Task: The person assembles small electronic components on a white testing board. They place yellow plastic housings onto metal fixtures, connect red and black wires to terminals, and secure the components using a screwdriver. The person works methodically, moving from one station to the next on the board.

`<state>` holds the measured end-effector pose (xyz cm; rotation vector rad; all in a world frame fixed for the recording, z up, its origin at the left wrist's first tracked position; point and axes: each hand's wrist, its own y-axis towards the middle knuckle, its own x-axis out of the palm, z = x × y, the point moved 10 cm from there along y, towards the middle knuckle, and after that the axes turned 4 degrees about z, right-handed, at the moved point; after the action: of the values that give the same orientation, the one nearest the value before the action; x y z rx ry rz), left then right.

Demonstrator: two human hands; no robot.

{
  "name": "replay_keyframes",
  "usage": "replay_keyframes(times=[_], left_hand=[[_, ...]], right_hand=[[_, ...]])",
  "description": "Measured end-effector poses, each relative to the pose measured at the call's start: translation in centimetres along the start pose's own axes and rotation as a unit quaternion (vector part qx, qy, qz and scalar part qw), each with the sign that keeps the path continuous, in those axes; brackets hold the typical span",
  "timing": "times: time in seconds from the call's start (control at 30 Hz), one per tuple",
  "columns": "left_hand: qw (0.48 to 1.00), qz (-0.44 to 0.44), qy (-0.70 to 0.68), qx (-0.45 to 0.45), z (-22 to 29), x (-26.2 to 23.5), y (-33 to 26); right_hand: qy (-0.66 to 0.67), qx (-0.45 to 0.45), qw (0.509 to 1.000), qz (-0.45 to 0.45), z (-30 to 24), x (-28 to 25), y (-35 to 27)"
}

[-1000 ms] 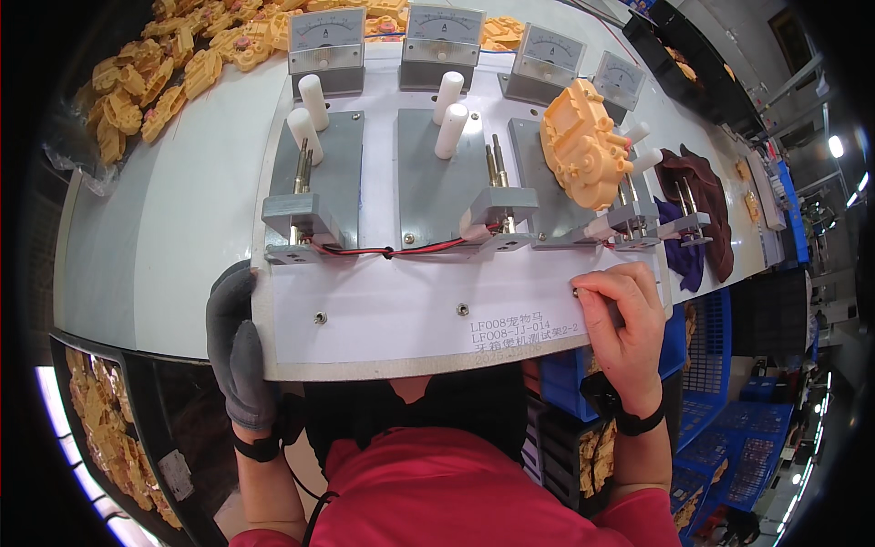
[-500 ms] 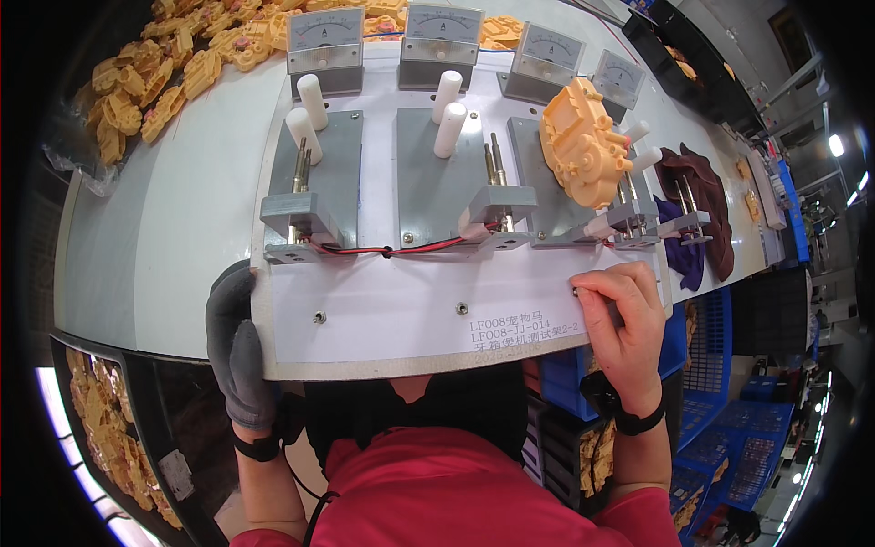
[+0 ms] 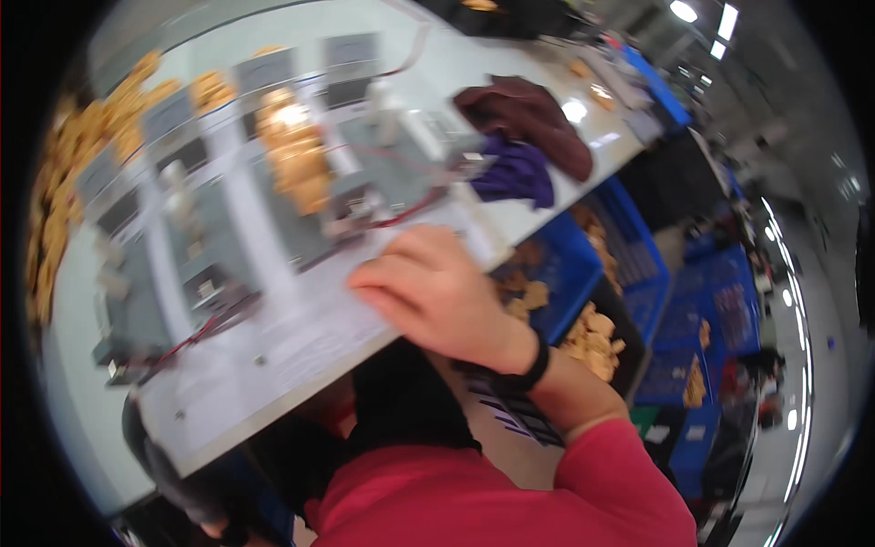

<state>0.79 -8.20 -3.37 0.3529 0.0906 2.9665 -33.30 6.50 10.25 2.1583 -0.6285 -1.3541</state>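
The view is smeared by motion. My right hand (image 3: 424, 287) is bare and closed, its thumb and fingers pressed together just above the front strip of the white test board (image 3: 301, 337). Whatever lies under those fingertips is hidden. My left hand (image 3: 164, 465), in a grey glove, is at the board's front left corner; its fingers are too dim and blurred to read. On the third grey plate from the left sits an orange-yellow plastic gear housing (image 3: 296, 159), beyond my right hand. Small metal toggle switches (image 3: 260, 360) show along the front strip.
Panel meters (image 3: 264, 68) stand behind the grey plates, with white pegs (image 3: 173, 178) on the plates. Yellow parts (image 3: 73, 173) are heaped at the far left. Brown cloth (image 3: 533, 118) and purple cloth (image 3: 519, 178) lie to the right. Blue crates (image 3: 570, 273) stand below the table's right side.
The whole view has swung toward the right, so the board now slants and sits further left. My right hand remains at the front strip, and the housing stays on the same plate.
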Motion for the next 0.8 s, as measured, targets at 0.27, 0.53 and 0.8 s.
replay_keyframes(times=[0.27,0.53,0.8], left_hand=[[0.996,0.037,0.041,0.075,1.5,2.2,1.2],[0.993,0.055,0.07,0.083,2.7,1.2,0.8],[0.982,-0.005,0.163,0.094,1.6,-0.4,1.3]], right_hand=[[0.003,0.003,0.999,0.052,0.5,-1.5,-1.4],[0.021,-0.012,0.999,0.046,-0.2,-0.7,-0.5],[-0.002,-0.001,1.0,0.024,0.0,-1.1,-0.5]])
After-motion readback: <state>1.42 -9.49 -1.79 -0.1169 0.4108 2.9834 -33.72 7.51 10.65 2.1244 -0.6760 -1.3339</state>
